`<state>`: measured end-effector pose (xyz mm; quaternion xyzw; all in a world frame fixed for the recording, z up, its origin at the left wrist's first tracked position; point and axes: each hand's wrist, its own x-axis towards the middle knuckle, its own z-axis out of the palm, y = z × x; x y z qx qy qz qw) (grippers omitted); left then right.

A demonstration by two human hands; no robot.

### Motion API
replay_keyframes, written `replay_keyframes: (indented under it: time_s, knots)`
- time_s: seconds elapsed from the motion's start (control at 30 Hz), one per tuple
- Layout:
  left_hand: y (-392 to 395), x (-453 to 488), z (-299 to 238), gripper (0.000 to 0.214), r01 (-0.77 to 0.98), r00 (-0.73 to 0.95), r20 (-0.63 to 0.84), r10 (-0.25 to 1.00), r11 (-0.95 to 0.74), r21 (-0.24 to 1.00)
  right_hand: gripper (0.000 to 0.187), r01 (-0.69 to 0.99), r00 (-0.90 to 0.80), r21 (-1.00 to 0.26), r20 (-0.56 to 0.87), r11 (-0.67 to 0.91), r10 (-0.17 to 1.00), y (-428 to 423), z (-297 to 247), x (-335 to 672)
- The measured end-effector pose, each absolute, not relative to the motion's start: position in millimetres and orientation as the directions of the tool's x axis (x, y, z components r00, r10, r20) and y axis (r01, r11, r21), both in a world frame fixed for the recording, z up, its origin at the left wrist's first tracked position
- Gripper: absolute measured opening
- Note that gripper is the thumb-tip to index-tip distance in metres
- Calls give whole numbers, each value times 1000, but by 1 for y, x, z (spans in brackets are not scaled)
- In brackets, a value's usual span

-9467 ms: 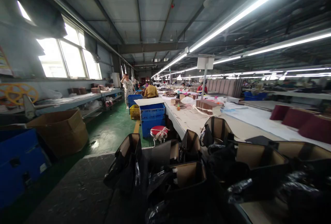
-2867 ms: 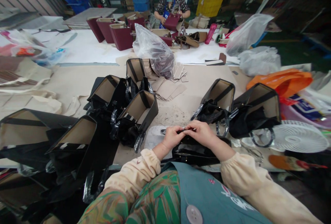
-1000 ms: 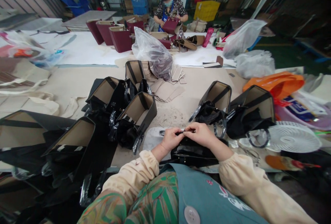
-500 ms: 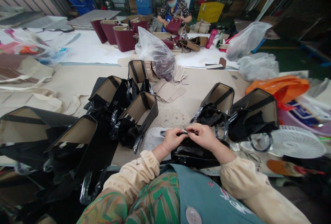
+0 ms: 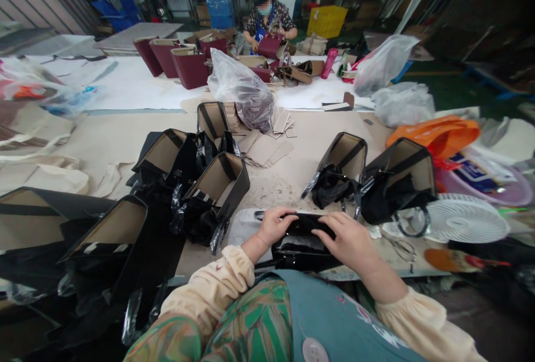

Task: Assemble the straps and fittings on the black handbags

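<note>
A black handbag [image 5: 307, 260] lies in front of me at the table's near edge, its mouth facing me and its inside dark. My left hand [image 5: 272, 228] pinches the left part of the bag's far upper edge between thumb and fingers. On the right part of the same edge, my right hand [image 5: 350, 238] has its fingers over the rim and its thumb on the inner side. A pale grey board [image 5: 241, 229] lies partly under the bag and my left wrist.
Several unfinished black bags with beige insides stand at left, including one black bag [image 5: 223, 181], and two at right, including another [image 5: 345, 153]. A white fan [image 5: 463, 220], scissors [image 5: 403, 250] and an orange-handled brush [image 5: 445, 260] lie right. A co-worker [image 5: 267, 16] handles a maroon bag opposite.
My hands were close together at the middle of the bag's edge. Now they are apart, the right one moved rightward, and the bag's dark mouth shows between them. The view has shifted slightly.
</note>
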<state>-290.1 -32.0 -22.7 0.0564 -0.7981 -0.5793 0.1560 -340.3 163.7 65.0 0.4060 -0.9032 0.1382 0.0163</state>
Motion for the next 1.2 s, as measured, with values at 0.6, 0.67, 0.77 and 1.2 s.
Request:
replay_keyframes:
  time_s: [0.6, 0.67, 0.77, 1.2]
  knots:
    - [-32, -294, -18, 9, 8, -962, 90, -257, 305, 952, 30, -523, -850, -48, 112, 851, -515, 158, 55, -342]
    - [-32, -293, -18, 10, 3, -965, 86, -247, 317, 948, 30, -516, -853, -35, 115, 856, -510, 158, 55, -342]
    - [-33, -292, -19, 12, 14, -968, 96, -232, 330, 944, 33, -516, -853, -29, 110, 856, -510, 157, 55, -342]
    - [-32, -289, -10, 17, 78, -977, 147, -154, 381, 921, 32, -498, -864, -28, 97, 867, -494, 157, 54, -342]
